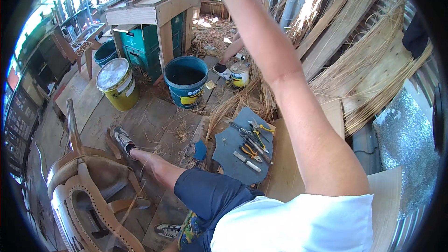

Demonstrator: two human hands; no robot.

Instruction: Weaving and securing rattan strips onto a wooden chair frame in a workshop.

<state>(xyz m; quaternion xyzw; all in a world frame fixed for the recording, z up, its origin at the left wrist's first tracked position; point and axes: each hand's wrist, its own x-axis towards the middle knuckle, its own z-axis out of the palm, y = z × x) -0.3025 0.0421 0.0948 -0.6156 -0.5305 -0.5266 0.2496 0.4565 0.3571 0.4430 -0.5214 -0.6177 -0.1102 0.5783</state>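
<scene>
A cluttered workshop with a plank floor (pixel 154 121) strewn with straw-like offcuts; a wooden workbench (pixel 156 11) stands at the back, with a blue bucket (pixel 185 80) and a lidded yellow tub (pixel 117 83) before it. Bundles of long pale cane strands (pixel 364 65) lean against boards on the right, fanning down toward the floor. The person sits with one leg stretched out, a sneaker (pixel 123 141) on the planks. The right arm (pixel 298 112) is raised up and forward across the view; its hand passes out of the top edge, so whether it is wide, narrow or holding anything cannot be told. The left hand is not in view. Just beside the raised arm, the nearest strands (pixel 261 98) spill over a grey mat (pixel 242 151) on which pliers (pixel 259 130) and other small hand tools lie close together. A wooden chair frame (pixel 88 191) with a row of small holes along its seat rail lies at lower left, well apart from the bundles. As a judgement: the cane looks light, springy and thin, apt to kink or snap if bent sharply, and a single strand is best taken near one end and drawn out lengthwise, with a second grip further along to keep it from whipping
</scene>
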